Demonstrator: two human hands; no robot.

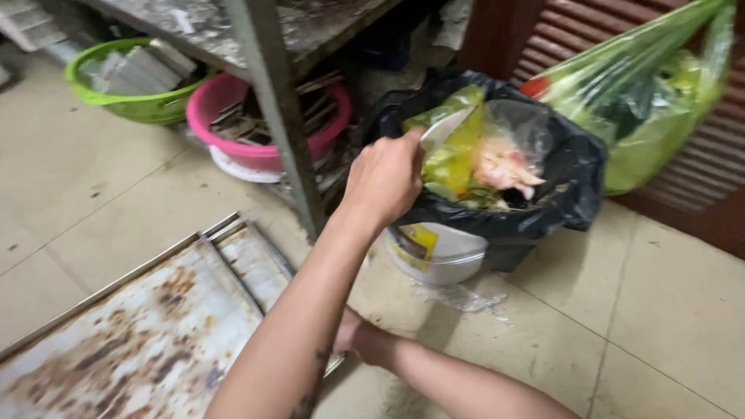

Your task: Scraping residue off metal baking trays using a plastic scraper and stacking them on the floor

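Observation:
My left hand (384, 182) reaches over a white bucket (434, 252) lined with a black bag (570, 178). It grips a white, plate-like piece (446, 128) tilted at the bag's mouth. Inside the bag lie a yellow-green plastic wrapper (458, 155) and a clear bag with pinkish food scraps (504, 167). My right hand (349, 332) is low down, mostly hidden under my left forearm, at the corner of a rusty metal tray (147, 341). Whether it holds the tray is hidden.
A grey metal shelf leg (275, 109) stands just left of the bucket. Behind it sit a pink basin (256, 151) and a green basin (132, 105), both holding flat pieces. A green plastic bag (652, 101) of greens hangs by a brown slatted door. The floor is beige tile.

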